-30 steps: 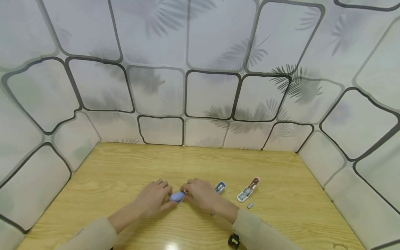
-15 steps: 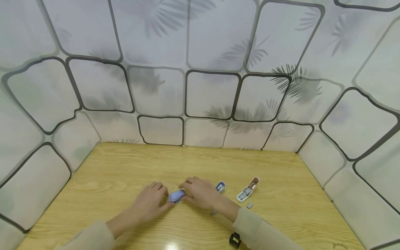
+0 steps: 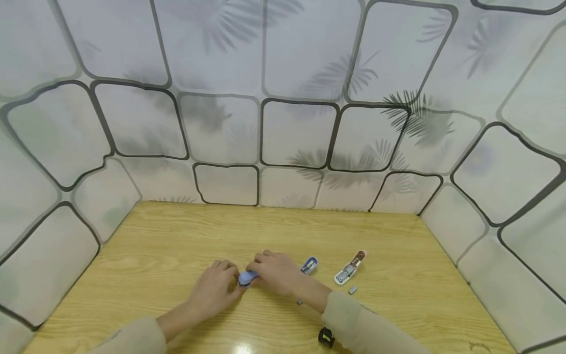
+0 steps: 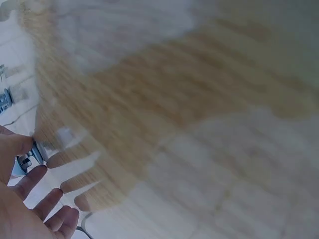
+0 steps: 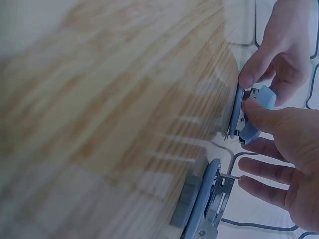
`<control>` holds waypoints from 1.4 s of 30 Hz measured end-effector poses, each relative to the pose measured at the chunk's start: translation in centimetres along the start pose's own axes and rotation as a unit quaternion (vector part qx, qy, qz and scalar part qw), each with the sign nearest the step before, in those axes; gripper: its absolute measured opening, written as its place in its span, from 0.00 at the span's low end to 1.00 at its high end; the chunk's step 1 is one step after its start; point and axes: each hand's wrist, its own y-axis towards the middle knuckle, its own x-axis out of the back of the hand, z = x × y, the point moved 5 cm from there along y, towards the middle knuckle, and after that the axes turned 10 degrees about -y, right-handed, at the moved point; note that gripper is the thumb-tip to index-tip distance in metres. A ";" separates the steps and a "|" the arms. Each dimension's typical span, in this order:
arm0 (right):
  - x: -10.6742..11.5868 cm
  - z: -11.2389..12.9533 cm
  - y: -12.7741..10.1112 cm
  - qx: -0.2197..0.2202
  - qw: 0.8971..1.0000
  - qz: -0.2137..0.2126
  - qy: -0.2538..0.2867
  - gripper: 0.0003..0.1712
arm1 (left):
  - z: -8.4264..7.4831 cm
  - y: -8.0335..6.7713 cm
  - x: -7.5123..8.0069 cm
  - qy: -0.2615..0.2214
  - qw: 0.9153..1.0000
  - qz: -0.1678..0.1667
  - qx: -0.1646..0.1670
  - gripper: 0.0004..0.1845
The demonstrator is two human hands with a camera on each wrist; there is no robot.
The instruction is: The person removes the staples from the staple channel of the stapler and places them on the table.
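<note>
A small light-blue stapler (image 3: 247, 279) is held low over the table between both hands. My left hand (image 3: 214, 286) pinches its left end, with the thumb on the near side. My right hand (image 3: 277, 273) grips the other end, covering much of it. In the right wrist view the stapler (image 5: 259, 112) shows its metal inner part between base and cover, the right thumb pressing its side and the left hand (image 5: 285, 55) at the far end. The left wrist view catches only part of the stapler (image 4: 36, 153) beside the left fingers.
Right of the hands lie an opened blue stapler (image 3: 309, 265) and an opened white and pink stapler (image 3: 349, 269). Small grey staple strips (image 3: 353, 290) lie nearby. A black block with a yellow mark (image 3: 326, 337) shows beside the right sleeve. Patterned walls enclose the wooden table (image 3: 185, 226).
My right hand has shifted left along the stapler and covers more of it. The left hand has moved slightly left and nearer, still at its end.
</note>
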 end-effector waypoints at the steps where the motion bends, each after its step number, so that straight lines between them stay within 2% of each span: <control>1: 0.0 0.1 0.1 0.002 1.000 -0.001 -0.011 0.20 | 0.0 0.0 0.0 0.001 1.000 -0.001 0.001 0.12; 7: 0.1 0.5 0.3 0.013 0.999 -0.008 -0.049 0.20 | 0.0 0.2 -0.2 0.007 1.000 0.001 0.011 0.14; 14: 0.3 0.6 0.3 0.008 0.998 -0.009 -0.057 0.20 | -0.3 0.4 0.0 0.029 1.000 0.000 0.002 0.15; 26: 0.0 0.3 0.5 -0.007 1.000 0.009 -0.027 0.22 | -0.4 0.5 0.0 0.042 0.999 0.009 0.001 0.15; 37: 0.1 0.2 0.4 -0.005 1.000 0.004 -0.018 0.21 | -0.2 0.5 -0.1 0.009 1.000 0.011 0.025 0.15; 42: 0.0 -0.2 0.4 -0.021 0.999 0.017 0.018 0.21 | -0.1 0.5 -0.1 0.003 0.999 0.017 0.033 0.15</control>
